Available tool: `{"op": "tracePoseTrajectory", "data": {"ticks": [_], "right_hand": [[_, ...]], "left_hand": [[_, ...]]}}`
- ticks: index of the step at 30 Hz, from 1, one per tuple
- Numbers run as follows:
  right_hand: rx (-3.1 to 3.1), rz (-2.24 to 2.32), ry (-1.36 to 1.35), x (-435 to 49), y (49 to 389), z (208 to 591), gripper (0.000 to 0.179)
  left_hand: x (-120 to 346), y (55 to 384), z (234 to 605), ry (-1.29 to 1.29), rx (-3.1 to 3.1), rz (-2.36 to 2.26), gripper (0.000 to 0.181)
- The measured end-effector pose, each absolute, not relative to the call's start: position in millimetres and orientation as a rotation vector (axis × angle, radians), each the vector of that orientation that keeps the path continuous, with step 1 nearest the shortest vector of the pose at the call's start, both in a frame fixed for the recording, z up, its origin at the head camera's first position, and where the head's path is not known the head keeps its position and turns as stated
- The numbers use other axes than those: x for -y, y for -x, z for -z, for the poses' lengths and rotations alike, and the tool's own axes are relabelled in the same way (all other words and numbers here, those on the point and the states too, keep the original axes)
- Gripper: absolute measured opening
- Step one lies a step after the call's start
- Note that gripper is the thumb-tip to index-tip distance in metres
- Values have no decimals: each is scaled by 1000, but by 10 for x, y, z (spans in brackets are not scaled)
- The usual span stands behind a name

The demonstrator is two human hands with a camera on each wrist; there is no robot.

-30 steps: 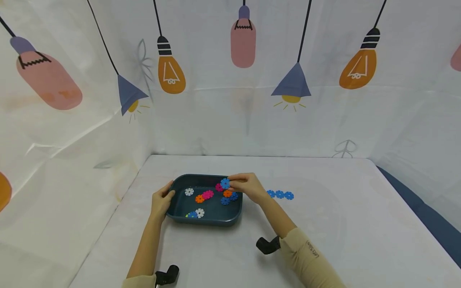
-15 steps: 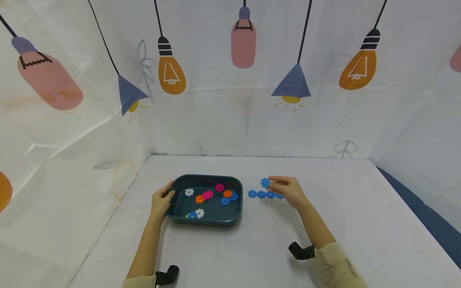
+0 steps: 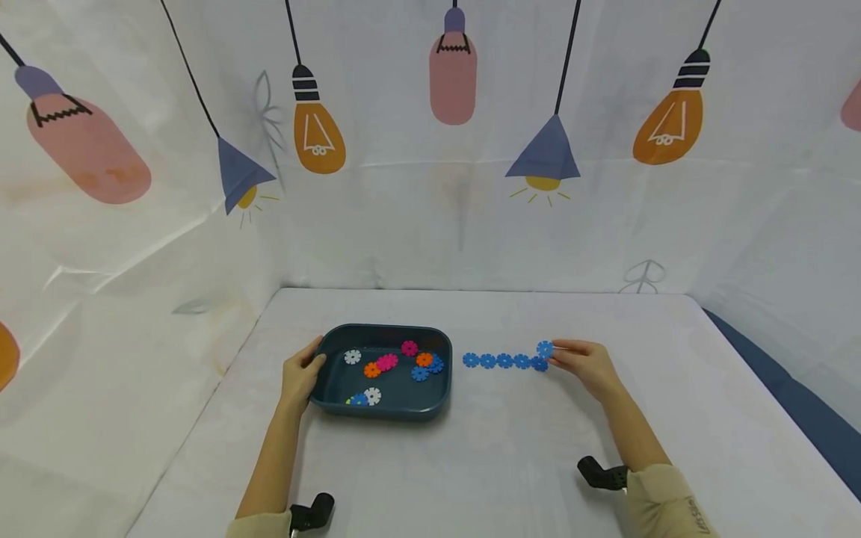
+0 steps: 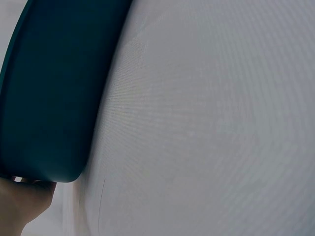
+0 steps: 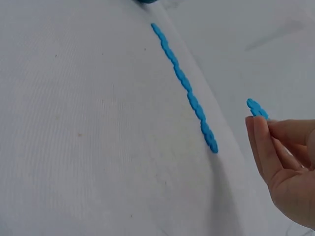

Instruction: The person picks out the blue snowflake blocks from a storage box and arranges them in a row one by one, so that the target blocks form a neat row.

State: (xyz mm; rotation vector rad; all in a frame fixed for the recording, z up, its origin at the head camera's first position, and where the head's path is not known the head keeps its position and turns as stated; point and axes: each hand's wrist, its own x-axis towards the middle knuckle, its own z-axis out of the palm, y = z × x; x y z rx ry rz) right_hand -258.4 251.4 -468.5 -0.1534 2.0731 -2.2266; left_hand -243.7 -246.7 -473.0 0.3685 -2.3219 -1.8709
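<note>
The right hand (image 3: 588, 368) pinches a blue flower-shaped disc (image 3: 545, 349) between its thumb and fingers, holding it raised above the table (image 3: 471, 478). Just below and to the left of these fingertips lies a straight row of five blue discs (image 3: 504, 361), its near end close under the hand and its far end toward the tray; the right wrist view shows the held disc apart from this row.

The left hand (image 3: 299, 377) grips the near end of a dark teal tray (image 3: 386, 412), its thumb at the rim. Inside, nearest the left hand, is a white disc (image 3: 353, 356); a little farther from it are an orange disc (image 3: 372, 370) and pink pieces (image 3: 386, 362) touching it. A second white disc (image 3: 373, 396) lies beside a blue piece (image 3: 359, 400) at the tray's front wall. Farthest from the left hand are a single pink disc (image 3: 409, 348), another orange disc (image 3: 424, 359) and two more blue ones (image 3: 420, 373).
</note>
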Motion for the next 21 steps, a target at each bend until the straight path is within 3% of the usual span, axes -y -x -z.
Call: {"op": "tracePoseTrajectory", "data": {"ticks": [12, 21], "right_hand": [[-2259, 2002, -108, -2761, 2619, 4822, 47], [-2310, 1938, -121, -2779, 2673, 4868, 41]], "left_hand": [[2466, 2439, 4724, -367, 2328, 1868, 45], [2471, 2442, 4740, -364, 2321, 1872, 45]]}}
